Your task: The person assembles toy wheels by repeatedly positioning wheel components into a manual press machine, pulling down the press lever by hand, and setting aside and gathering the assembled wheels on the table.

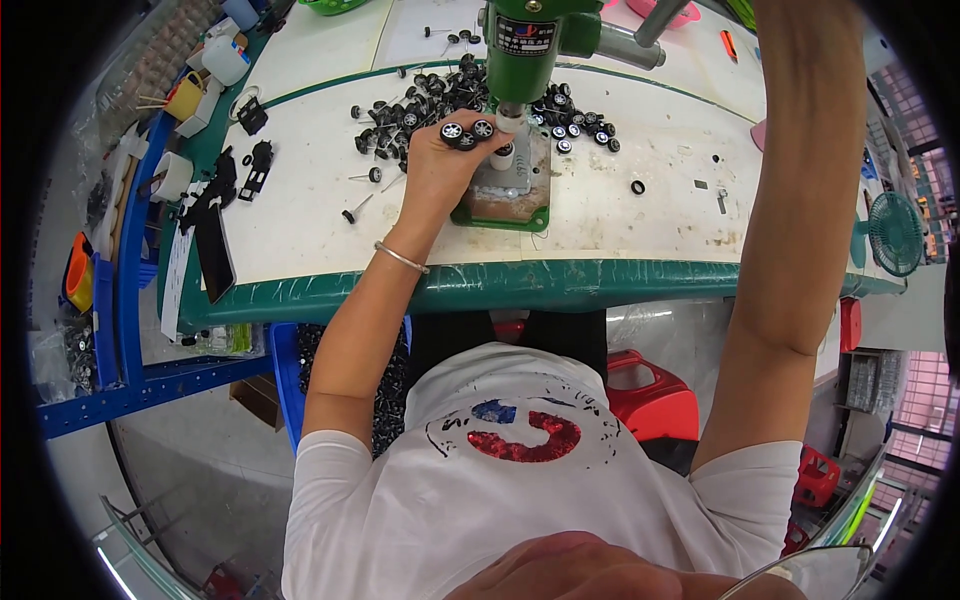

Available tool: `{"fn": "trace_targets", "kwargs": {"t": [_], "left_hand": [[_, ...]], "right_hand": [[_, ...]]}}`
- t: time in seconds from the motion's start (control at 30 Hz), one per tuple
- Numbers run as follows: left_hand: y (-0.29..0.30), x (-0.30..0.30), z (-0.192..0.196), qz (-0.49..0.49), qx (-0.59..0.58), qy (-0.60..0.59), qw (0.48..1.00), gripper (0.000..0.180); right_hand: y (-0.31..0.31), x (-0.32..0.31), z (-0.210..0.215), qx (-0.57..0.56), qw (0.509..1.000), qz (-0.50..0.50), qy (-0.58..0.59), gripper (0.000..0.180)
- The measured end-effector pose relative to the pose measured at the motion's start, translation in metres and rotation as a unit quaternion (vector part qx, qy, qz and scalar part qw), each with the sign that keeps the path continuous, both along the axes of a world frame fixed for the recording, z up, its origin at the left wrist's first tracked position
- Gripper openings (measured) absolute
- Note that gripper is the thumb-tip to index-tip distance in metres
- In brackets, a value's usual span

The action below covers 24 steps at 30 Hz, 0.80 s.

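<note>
At the green bench press [521, 45], my left hand [437, 165] is closed around several small black wheels [467, 141] with silver spoked hubs. Its fingertips reach under the press ram [511, 109], beside a white round fixture [502, 160] on the metal base plate [480, 205]. A black wheel [504, 149] sits at the top of that fixture, at my fingertips. My right forearm [806, 170] stretches up past the top edge on the right, so the right hand is out of view. A press handle [660, 20] sticks out to the right.
Loose black wheels, some on thin metal axles, lie in a pile [430, 100] behind my left hand and right of the press [590, 128]. A phone [213, 250] and black plastic parts [258, 168] lie at left. A blue bin [287, 375] stands below the green table edge [600, 285].
</note>
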<state>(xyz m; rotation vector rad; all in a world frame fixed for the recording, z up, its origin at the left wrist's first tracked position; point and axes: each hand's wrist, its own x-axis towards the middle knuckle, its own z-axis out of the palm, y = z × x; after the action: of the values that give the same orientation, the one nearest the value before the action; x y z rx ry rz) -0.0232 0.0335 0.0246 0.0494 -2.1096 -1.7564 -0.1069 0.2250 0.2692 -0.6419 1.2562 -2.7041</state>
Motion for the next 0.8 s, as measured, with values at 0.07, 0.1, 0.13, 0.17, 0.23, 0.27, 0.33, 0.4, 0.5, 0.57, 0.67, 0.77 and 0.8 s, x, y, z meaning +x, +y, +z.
{"fn": "trace_targets", "kwargs": {"t": [0.07, 0.1, 0.13, 0.17, 0.23, 0.27, 0.33, 0.4, 0.5, 0.57, 0.67, 0.77, 0.8], "left_hand": [[0.001, 0.002, 0.003, -0.003, 0.011, -0.003, 1.0, 0.015], [0.002, 0.003, 0.004, -0.006, 0.022, -0.008, 1.0, 0.015], [0.002, 0.002, 0.004, -0.006, 0.021, -0.009, 1.0, 0.015], [0.001, 0.001, 0.002, -0.006, 0.021, -0.003, 1.0, 0.015], [0.001, 0.002, 0.002, -0.006, 0.02, 0.0, 1.0, 0.015], [0.001, 0.002, 0.003, -0.002, 0.015, -0.001, 1.0, 0.015], [0.003, 0.003, 0.004, 0.0, 0.009, -0.004, 1.0, 0.015], [0.005, 0.001, 0.005, -0.007, 0.014, -0.014, 1.0, 0.016], [0.006, 0.003, 0.001, 0.011, 0.019, -0.01, 1.0, 0.017], [0.008, 0.004, -0.001, 0.01, 0.027, -0.007, 1.0, 0.018], [0.01, 0.004, -0.009, 0.007, 0.048, 0.013, 0.999, 0.02], [0.01, 0.002, -0.008, -0.005, 0.079, 0.001, 0.997, 0.022], [0.011, 0.0, -0.007, -0.025, 0.099, -0.029, 0.994, 0.022]], "right_hand": [[-0.001, 0.005, -0.005, 0.008, 0.999, -0.027, 0.04, 0.027], [-0.002, 0.007, -0.008, 0.011, 0.997, -0.039, 0.059, 0.027], [-0.003, 0.009, -0.01, 0.015, 0.996, -0.052, 0.077, 0.027], [-0.003, 0.012, -0.013, 0.018, 0.993, -0.066, 0.096, 0.027], [-0.003, 0.016, -0.02, 0.024, 0.987, -0.092, 0.131, 0.027], [-0.003, 0.018, -0.023, 0.027, 0.983, -0.106, 0.149, 0.027], [-0.002, 0.022, -0.028, 0.033, 0.973, -0.132, 0.185, 0.028], [-0.001, 0.024, -0.031, 0.041, 0.961, -0.161, 0.222, 0.028], [0.0, 0.031, -0.034, 0.051, 0.938, -0.198, 0.279, 0.028], [0.0, 0.037, -0.034, 0.058, 0.92, -0.222, 0.319, 0.028], [-0.007, 0.045, -0.028, 0.065, 0.888, -0.248, 0.382, 0.028], [-0.018, 0.05, -0.019, 0.063, 0.856, -0.258, 0.444, 0.028], [-0.024, 0.06, -0.016, 0.063, 0.844, -0.263, 0.464, 0.028]]}}
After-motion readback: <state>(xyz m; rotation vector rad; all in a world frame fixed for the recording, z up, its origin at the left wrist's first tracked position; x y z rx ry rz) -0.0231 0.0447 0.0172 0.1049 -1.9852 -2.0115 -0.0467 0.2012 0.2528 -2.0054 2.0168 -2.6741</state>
